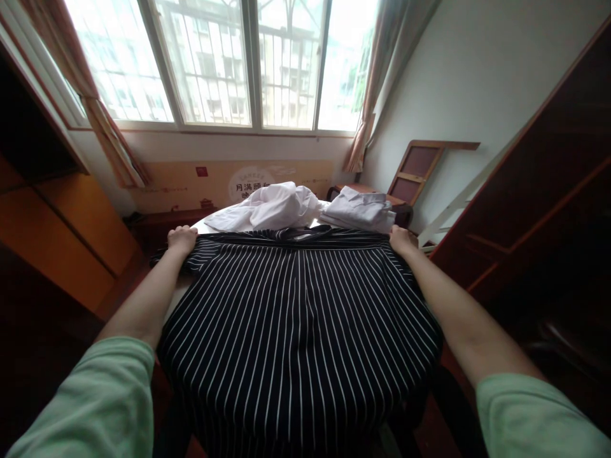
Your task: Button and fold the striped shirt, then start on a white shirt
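- I view two pale green sleeves (105,388) at the near edge, one on each of my two forearms.
- One black garment with white stripes (296,318) lies spread over one light-coloured table (175,294), between my forearms; its near portion drapes downward. The stripes are too numerous to count reliably.
- My left hand (182,240) is clamped on the garment's far left corner, fingers curled over the fabric.
- My right hand (403,240) is clamped on its far right corner. The two hands are well apart, at nearly equal height in the view.
- Just beyond the garment's far edge are two white bundles: one crumpled white cloth (281,207) on the left, one folded white pile (360,208) on the right. I cannot tell the number of layers in the pile.
- Beyond the table, to the right, I count one wooden frame (417,162) with two brown panels and one white slatted frame (451,210).
- One pale orange panel (191,181) with printed characters and one red square mark stands below the window.
- Two tied curtains (98,121) flank one window (252,63), one per side. I count four glazed sections, with bars and a building visible outside.
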`<state>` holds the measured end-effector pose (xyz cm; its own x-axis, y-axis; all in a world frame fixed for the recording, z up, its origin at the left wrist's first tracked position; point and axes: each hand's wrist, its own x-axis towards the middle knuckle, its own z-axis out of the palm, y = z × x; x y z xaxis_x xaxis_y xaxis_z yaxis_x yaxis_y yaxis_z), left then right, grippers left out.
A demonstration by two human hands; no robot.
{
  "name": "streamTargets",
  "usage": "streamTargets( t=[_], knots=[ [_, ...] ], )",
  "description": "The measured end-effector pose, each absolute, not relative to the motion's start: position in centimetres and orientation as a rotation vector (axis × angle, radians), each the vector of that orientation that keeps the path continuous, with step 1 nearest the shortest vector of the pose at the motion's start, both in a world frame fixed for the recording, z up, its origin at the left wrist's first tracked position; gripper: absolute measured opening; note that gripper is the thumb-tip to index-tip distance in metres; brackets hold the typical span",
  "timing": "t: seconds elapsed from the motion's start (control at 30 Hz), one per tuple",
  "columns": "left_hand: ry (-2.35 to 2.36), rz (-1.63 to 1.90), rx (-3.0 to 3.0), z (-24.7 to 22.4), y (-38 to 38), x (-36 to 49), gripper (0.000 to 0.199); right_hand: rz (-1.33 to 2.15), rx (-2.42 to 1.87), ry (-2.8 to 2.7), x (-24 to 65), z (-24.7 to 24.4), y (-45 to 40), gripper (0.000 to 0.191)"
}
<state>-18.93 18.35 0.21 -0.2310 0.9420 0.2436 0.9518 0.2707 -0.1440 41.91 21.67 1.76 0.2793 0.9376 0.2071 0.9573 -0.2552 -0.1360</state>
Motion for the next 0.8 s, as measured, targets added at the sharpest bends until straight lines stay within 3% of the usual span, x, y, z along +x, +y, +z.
streamTargets(
  t=[0.17, 0.3, 0.6, 0.8],
  knots=[
    [-2.387, -0.159, -1.893, 1.1, 20.0, -17.2, 0.040, 0.004, -2.238, -1.889, 42.9, 1.1, 21.9, 0.037],
    [-2.332, -0.164, -2.055, 1.4, 20.3, -15.9, 0.034, -0.069, -2.164, -2.020, 43.7, 0.8, 21.5, 0.029],
    [-2.402, -0.380, -1.814, 0.5, 19.4, -12.2, 0.040, -0.171, -2.227, -1.617, 39.8, 0.7, 20.6, 0.036],
    [-2.194, -0.290, -2.031, -2.5, 18.5, -10.6, 0.053, -0.049, -1.765, -2.146, 36.7, -2.8, 19.3, 0.042]
  ],
)
